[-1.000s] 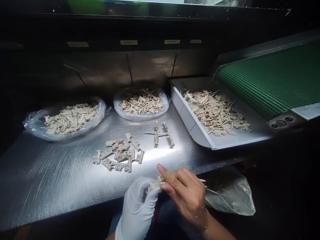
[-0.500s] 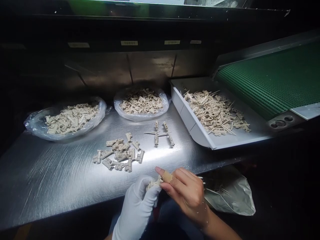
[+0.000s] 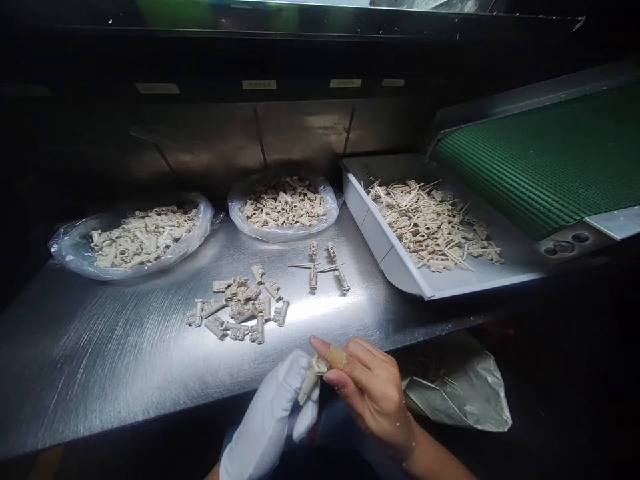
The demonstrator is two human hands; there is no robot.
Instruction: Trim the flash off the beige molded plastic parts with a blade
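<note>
My left hand [image 3: 274,415], in a white glove, pinches a small beige plastic part [image 3: 311,379] at the table's near edge. My bare right hand [image 3: 367,387], with a bandage on the index finger, is closed on the same part from the right. Just beyond the hands a loose pile of beige parts [image 3: 239,309] lies on the steel table [image 3: 100,360]. Two parts joined by thin sprue [image 3: 324,268] lie further back.
Two plastic-lined bowls of beige parts stand at the back, one on the left [image 3: 135,235] and one in the middle [image 3: 283,203]. A grey tray [image 3: 425,283] heaped with sprued parts sits at the right, below a green conveyor belt [image 3: 545,157]. A plastic bag [image 3: 465,393] hangs under the table edge.
The part between my hands has turned, and its long end now points down along the gloved fingers. Both hands have shifted slightly. Nothing on the table has moved.
</note>
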